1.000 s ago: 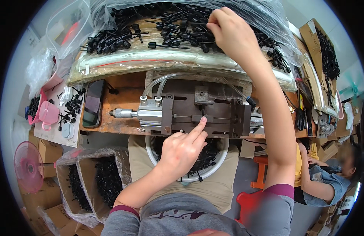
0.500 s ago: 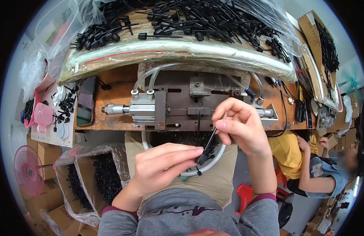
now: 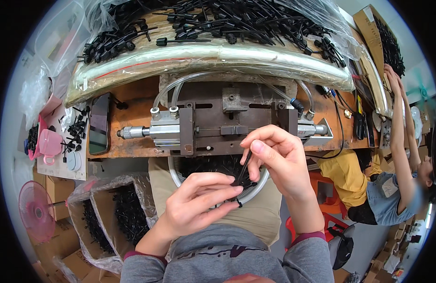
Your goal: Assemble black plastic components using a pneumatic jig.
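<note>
My left hand (image 3: 199,200) pinches the knobbed end of a thin black plastic rod (image 3: 246,163) above my lap. My right hand (image 3: 280,162) has its thumb and forefinger closed on the rod's upper end. The rod stands tilted between both hands, its lower head mostly hidden behind my left fingertips. Below it, a round tub with a pale rim (image 3: 264,181) holds many black rods (image 3: 204,165). Just beyond my hands, a dark metal fixture (image 3: 211,141) carries a small central clamp block (image 3: 234,130).
Silver air cylinders (image 3: 165,129) with clear hoses flank the fixture. Black knobbed rods (image 3: 237,23) heap on a plastic-wrapped ledge behind. A phone (image 3: 100,123) and pink cup (image 3: 50,142) lie left, above lined boxes of black parts (image 3: 131,214). At right, a co-worker (image 3: 392,193) reaches into a carton (image 3: 371,35).
My right hand has come down and slightly left, nearer my left hand. A dark upright strip at the fixture's middle no longer shows. The co-worker's arms have risen to the carton.
</note>
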`<state>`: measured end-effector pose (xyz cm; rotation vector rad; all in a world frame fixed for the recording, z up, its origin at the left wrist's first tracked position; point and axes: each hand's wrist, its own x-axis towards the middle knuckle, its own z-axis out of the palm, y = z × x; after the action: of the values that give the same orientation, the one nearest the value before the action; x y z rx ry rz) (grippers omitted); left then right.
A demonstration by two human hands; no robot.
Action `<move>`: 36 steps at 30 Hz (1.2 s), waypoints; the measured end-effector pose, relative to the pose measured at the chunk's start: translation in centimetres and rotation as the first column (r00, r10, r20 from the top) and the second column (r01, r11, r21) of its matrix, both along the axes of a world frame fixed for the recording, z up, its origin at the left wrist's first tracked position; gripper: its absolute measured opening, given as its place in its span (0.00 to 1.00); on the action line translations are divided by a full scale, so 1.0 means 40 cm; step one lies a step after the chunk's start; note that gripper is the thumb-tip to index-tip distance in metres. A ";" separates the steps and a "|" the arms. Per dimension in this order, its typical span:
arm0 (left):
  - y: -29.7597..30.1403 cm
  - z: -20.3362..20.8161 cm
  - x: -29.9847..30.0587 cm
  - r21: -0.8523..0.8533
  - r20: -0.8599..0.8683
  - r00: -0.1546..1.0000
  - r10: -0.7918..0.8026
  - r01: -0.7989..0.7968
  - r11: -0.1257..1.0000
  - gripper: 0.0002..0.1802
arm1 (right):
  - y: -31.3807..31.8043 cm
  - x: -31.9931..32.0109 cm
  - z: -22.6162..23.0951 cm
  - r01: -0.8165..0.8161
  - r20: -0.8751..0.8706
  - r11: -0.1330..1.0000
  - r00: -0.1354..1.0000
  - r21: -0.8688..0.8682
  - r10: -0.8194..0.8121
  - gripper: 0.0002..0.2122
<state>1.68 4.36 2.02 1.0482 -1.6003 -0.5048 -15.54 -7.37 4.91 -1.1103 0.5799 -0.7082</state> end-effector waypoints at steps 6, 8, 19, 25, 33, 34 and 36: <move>-0.001 -0.006 0.016 -0.050 0.073 0.997 -0.015 0.019 0.999 0.16 | 0.002 0.002 0.007 -0.057 0.117 0.988 0.992 0.144 0.040 0.09; -0.005 -0.008 0.019 -0.075 0.120 0.993 -0.014 0.023 0.997 0.16 | 0.004 0.001 0.002 -0.058 0.099 0.992 0.994 0.110 0.047 0.09; 0.055 0.009 0.065 -0.112 0.108 0.994 0.026 -0.014 0.994 0.14 | -0.048 0.109 0.047 0.331 0.252 0.910 0.930 -0.251 -0.268 0.06; 0.103 0.012 0.083 -0.150 -0.010 0.980 0.200 -0.200 0.968 0.16 | -0.045 0.413 0.256 0.431 0.504 0.509 0.864 -0.745 0.006 0.08; 0.150 0.018 0.110 -0.163 0.053 0.881 0.471 -0.457 0.874 0.20 | -0.135 0.646 0.326 0.267 0.228 0.326 0.962 -0.907 -0.153 0.15; 0.141 0.017 0.110 -0.159 0.038 0.873 0.487 -0.476 0.865 0.21 | -0.160 0.603 0.285 0.307 0.278 0.212 0.948 -0.928 -0.157 0.10; 0.129 0.017 0.123 -0.145 0.024 0.849 0.528 -0.519 0.842 0.22 | -0.139 0.485 0.228 0.008 -0.009 0.505 0.999 -0.863 -0.032 0.09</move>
<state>6.61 9.50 2.70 1.3459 -1.2996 0.0105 3.86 -12.94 14.04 -2.0709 0.2131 -1.0557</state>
